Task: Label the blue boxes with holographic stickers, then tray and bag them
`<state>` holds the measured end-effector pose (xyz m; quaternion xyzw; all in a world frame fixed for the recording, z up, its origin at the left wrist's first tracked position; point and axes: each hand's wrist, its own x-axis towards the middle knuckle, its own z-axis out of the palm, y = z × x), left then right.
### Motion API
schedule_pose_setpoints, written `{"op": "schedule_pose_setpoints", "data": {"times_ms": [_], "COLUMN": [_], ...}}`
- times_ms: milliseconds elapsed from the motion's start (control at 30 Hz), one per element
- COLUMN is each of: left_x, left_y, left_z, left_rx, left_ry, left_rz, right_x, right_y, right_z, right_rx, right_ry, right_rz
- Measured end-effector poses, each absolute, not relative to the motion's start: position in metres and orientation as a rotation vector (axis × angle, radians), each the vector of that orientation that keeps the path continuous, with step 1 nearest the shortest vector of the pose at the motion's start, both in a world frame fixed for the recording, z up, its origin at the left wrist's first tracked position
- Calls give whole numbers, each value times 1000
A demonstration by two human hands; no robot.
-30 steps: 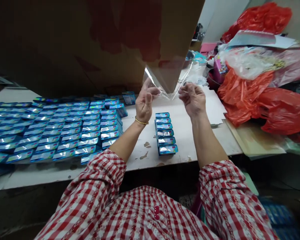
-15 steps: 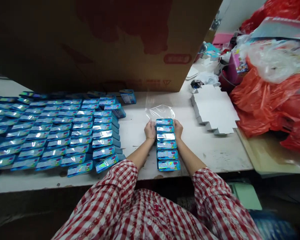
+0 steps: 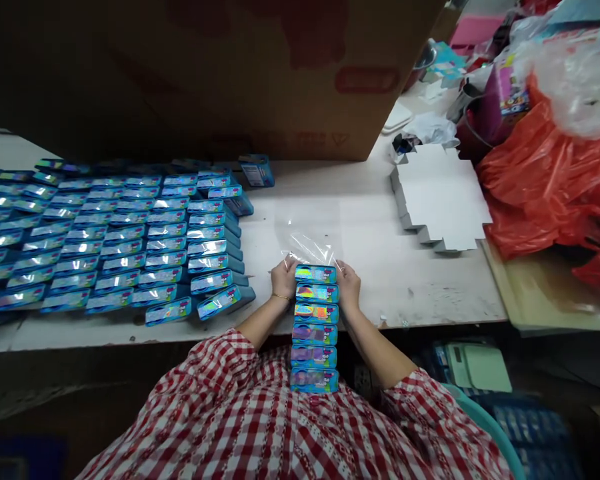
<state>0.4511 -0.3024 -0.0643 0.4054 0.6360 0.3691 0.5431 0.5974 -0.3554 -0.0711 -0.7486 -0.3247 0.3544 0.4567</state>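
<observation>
A straight row of several small blue boxes [image 3: 315, 333] with shiny labels lies between my forearms, its near end past the table edge and against my shirt. A clear plastic bag [image 3: 307, 248] spreads flat on the table at the far end of the row. My left hand [image 3: 283, 279] is closed on the bag's left edge, beside the farthest box. On the opposite side, my right hand [image 3: 349, 287] grips the bag's right edge. Whether the farthest box is inside the bag's mouth I cannot tell. My fingertips are partly hidden.
Many blue boxes [image 3: 115, 243] stand in packed columns on the left. A large cardboard carton [image 3: 205, 87] rises behind. On the right are flat white card boxes [image 3: 443, 193], red plastic bags [image 3: 535, 180] and a tan sheet [image 3: 535, 293]. A green scale-like device [image 3: 480, 367] sits below the table.
The row of boxes and both hands have come toward my body, so the near boxes now overhang the table edge. The clear bag has moved nearer with them. My view has shifted slightly.
</observation>
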Motion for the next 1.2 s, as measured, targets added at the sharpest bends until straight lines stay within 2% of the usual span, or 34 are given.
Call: {"op": "schedule_pose_setpoints", "data": {"times_ms": [167, 333, 433, 600, 833, 1000, 1200], "left_x": [436, 430, 433, 443, 455, 457, 451], "left_y": [-325, -326, -318, -309, -297, -293, -298], "left_z": [-54, -48, -43, -28, 3, 16, 17], "left_rx": [1225, 1671, 2019, 2331, 2307, 2349, 2494], "left_ry": [1538, 1557, 1573, 1507, 1563, 1585, 1541], "left_rz": [841, 557, 509, 489, 282, 210, 301], "right_x": [605, 610, 614, 626, 637, 633, 635], "right_y": [-379, -387, -390, -387, -361, -361, -363], "right_z": [-57, -30, -19, -14, 1, 15, 15], "right_rx": [-1925, -2318, -2515, -2327, -2474, -2339, -2264], "right_ry": [-809, -1306, -1570, -1931, -1947, -2046, -1705], "right_rz": [884, 637, 397, 69, 268, 213, 333]}}
